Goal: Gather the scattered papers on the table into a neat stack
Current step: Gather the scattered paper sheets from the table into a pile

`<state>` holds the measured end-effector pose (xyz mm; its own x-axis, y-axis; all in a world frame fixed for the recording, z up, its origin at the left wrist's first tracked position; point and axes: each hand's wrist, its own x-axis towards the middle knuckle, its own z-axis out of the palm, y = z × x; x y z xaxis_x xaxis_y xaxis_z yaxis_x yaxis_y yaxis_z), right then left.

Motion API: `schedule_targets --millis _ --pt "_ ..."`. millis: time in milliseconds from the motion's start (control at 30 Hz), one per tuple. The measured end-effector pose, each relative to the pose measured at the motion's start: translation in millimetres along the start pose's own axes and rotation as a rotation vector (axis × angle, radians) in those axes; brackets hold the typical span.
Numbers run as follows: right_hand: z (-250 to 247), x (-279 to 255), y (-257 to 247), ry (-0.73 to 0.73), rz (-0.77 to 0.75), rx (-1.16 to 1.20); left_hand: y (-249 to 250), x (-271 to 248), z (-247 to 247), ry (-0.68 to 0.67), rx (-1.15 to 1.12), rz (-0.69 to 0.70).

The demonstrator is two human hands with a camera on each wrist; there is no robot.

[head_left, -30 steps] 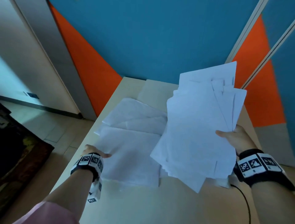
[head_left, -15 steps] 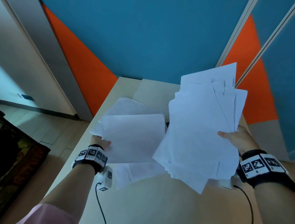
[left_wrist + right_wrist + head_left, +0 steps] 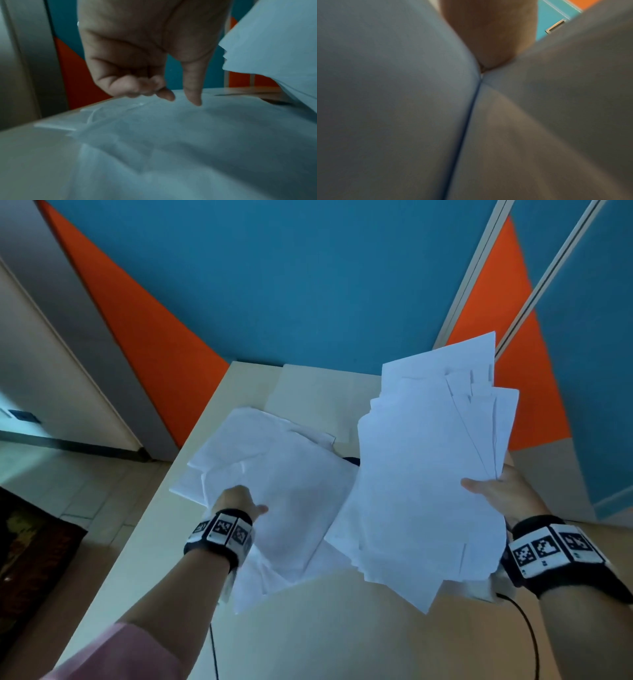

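My right hand (image 3: 496, 491) grips a thick, uneven bundle of white papers (image 3: 428, 474) by its right edge, thumb on top, lifted above the right side of the beige table (image 3: 342, 628). The right wrist view shows only the bundle (image 3: 385, 94) bent against my palm. Several loose sheets (image 3: 291, 474) lie overlapping on the table's left half. My left hand (image 3: 236, 498) sits on them. Its curled fingertips (image 3: 166, 94) and thumb dig into the top sheet (image 3: 171, 135), which wrinkles just ahead of them.
A dark object (image 3: 352, 460) peeks out between the loose sheets and the bundle. Black cables (image 3: 527, 628) trail from both wrists over the near table. The table's left edge drops to tiled floor with a dark rug (image 3: 34, 542). A blue and orange wall (image 3: 308, 285) stands behind.
My left hand lifted a sheet from the table's left edge, swung it right onto the other loose sheets, and now bears down on them. The bundle in my right hand barely moved.
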<state>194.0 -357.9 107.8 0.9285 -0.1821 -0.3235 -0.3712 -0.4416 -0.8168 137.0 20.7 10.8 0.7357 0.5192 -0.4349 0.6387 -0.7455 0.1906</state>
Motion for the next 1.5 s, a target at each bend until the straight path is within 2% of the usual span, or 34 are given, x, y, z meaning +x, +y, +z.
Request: schedule_targets --millis 67,200,367,500,633,700,800,933,967,1100,1233,1333,1500 --pt "3.9 1.1 1.8 0.005 0.014 -0.017 7.9 9.3 -3.0 0.074 -0.049 -0.034" --pt "8.3 3.1 2.5 0.019 0.039 -0.047 11.7 17.9 2.6 0.008 -0.032 -0.156" --pt "10.3 6.4 4.0 0.002 0.057 -0.064 10.2 14.4 15.7 0.008 -0.218 -0.134" --pt "14.2 5.8 6.0 0.009 0.084 -0.051 10.4 -7.8 21.3 0.065 -0.254 -0.322" --pt "14.5 5.1 5.4 0.006 0.091 -0.061 8.3 -5.0 19.7 0.119 -0.534 -0.428" --pt "15.2 4.3 5.7 0.002 0.086 -0.07 9.4 -2.8 16.2 0.138 -0.69 -0.404" --pt "15.3 3.9 7.7 -0.007 0.084 -0.089 12.1 -1.7 13.6 0.105 -0.767 -0.386" --pt "11.9 3.1 10.0 -0.005 0.076 -0.098 17.1 -7.1 6.2 -0.109 -0.622 -0.33" --pt "10.4 2.8 10.3 -0.006 0.074 -0.096 17.7 -8.2 4.6 -0.125 -0.595 -0.308" --pt "2.7 2.1 10.5 0.01 0.079 -0.098 16.6 -3.0 -6.2 -0.112 -0.536 -0.224" --pt "-9.6 1.6 8.1 0.028 0.063 -0.108 6.0 3.5 -32.7 0.026 -0.59 -0.173" --pt "-13.8 -0.3 3.5 0.034 0.047 -0.099 -3.9 8.8 -55.8 0.089 -0.745 -0.106" --pt "-9.3 -4.6 -6.2 0.014 0.015 -0.073 -11.5 15.3 -74.3 0.009 -1.018 -0.001"
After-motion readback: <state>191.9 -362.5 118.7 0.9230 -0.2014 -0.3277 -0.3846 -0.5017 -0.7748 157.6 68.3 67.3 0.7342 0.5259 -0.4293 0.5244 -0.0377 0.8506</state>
